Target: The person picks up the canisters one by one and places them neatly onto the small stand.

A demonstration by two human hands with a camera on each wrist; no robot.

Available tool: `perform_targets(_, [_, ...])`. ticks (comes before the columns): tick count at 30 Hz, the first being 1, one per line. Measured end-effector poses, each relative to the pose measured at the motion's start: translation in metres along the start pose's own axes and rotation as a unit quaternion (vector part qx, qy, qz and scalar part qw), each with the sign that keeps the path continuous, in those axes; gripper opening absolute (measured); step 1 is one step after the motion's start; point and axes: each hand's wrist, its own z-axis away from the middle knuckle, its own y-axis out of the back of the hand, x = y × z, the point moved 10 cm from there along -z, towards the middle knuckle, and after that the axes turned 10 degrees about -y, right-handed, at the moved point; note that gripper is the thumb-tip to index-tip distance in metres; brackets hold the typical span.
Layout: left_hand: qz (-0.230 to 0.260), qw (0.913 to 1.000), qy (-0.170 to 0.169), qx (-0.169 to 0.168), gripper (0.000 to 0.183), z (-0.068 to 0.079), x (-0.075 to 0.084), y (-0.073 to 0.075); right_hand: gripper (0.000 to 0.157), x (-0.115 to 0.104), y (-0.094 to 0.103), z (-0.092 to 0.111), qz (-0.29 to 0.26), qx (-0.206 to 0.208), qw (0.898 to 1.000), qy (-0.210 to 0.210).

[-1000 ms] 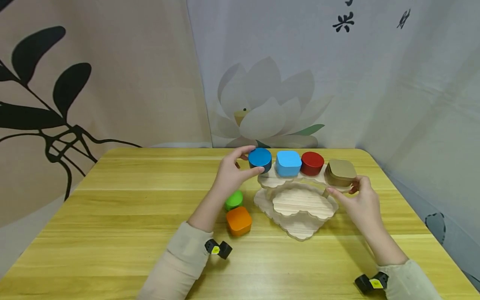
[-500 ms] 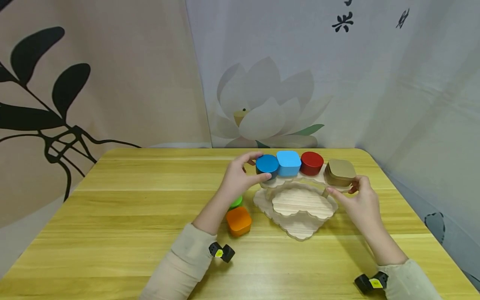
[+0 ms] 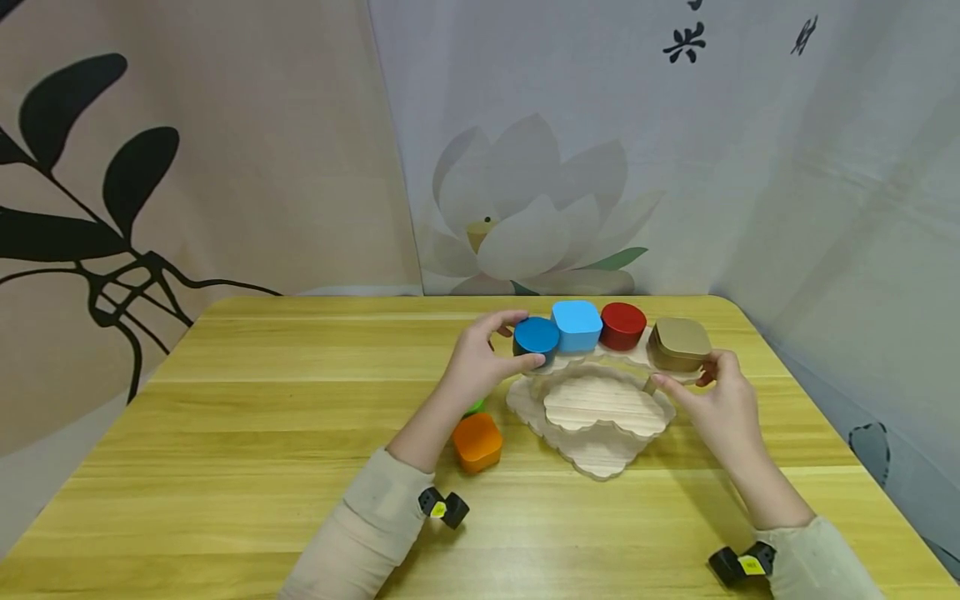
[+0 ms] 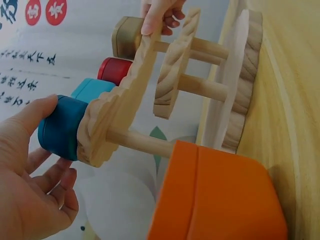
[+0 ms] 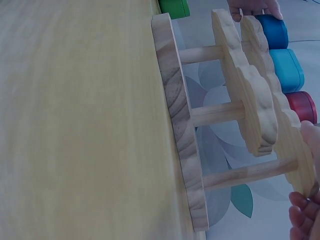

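Observation:
Thumb and fingers of my left hand (image 3: 480, 358) hold a dark blue round tin (image 3: 536, 337) by its sides. In the left wrist view, that tin (image 4: 62, 127) meets the left end of the upper tier of a wooden cloud-shaped stand (image 3: 603, 408). A light blue square tin (image 3: 577, 325), a red round tin (image 3: 623, 326) and a gold square tin (image 3: 680, 343) stand in a row on the same tier. My right hand (image 3: 716, 408) pinches the tier's right end, just beside the gold tin.
An orange square tin (image 3: 477, 442) lies on the wooden table (image 3: 225, 467), left of the stand. Behind it a green tin (image 5: 175, 7) is mostly covered by my left forearm in the head view. A printed cloth (image 3: 300, 150) hangs beyond the table's back edge.
Still held in my left hand, the dark blue tin has come rightward and slightly nearer to me, up close to the light blue tin. My right hand keeps its place.

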Motion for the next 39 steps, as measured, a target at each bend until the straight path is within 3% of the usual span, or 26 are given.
perform_targets(14, [-0.001, 0.9999, 0.003, -0.014, 0.063, 0.001, -0.004, 0.0, 0.064, -0.001, -0.001, -0.001, 0.002, -0.001, 1.0, -0.004])
perform_targets(23, [-0.002, 0.9999, 0.006, -0.01, 0.06, 0.007, -0.011, 0.017, 0.063, 0.0, -0.002, -0.001, 0.002, -0.001, 1.0, -0.005])
perform_targets(39, [-0.001, 0.9986, 0.027, -0.044, 0.06, 0.036, -0.056, 0.048, 0.064, 0.0, -0.001, 0.0, 0.001, -0.006, 1.0, -0.007])
